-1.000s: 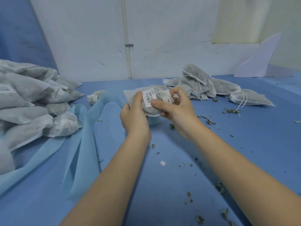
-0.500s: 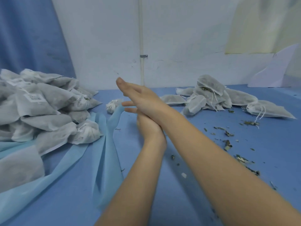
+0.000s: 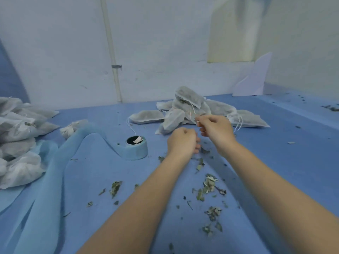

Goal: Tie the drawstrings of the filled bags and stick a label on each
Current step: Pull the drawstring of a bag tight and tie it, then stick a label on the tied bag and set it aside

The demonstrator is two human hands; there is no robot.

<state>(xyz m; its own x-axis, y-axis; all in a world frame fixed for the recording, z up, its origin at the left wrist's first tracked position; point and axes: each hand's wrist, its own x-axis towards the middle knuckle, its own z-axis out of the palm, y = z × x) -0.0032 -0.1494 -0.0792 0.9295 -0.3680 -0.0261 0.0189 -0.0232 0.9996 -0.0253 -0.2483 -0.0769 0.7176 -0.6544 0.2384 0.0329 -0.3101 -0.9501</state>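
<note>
Across the whole frame, a blue table (image 3: 88,180). At the left edge, a heap of finished bags (image 3: 16,140); beside it, a trailing blue backing strip (image 3: 55,180) running to the label roll (image 3: 136,148) at centre. Upper centre-right, the pile of untied bags (image 3: 192,110). Just below that pile, right hand (image 3: 216,130) with fingers pinched on a thin white drawstring (image 3: 190,111). Left hand (image 3: 181,142) beside it, curled into a fist; whether anything is held inside, cannot tell. Loose dried leaves (image 3: 209,184) scattered lower centre.

Best now: draw on the string gently, lifting one bag free of its neighbours; steady the neck with the left hand before knotting, to avoid spilling more leaf.
</note>
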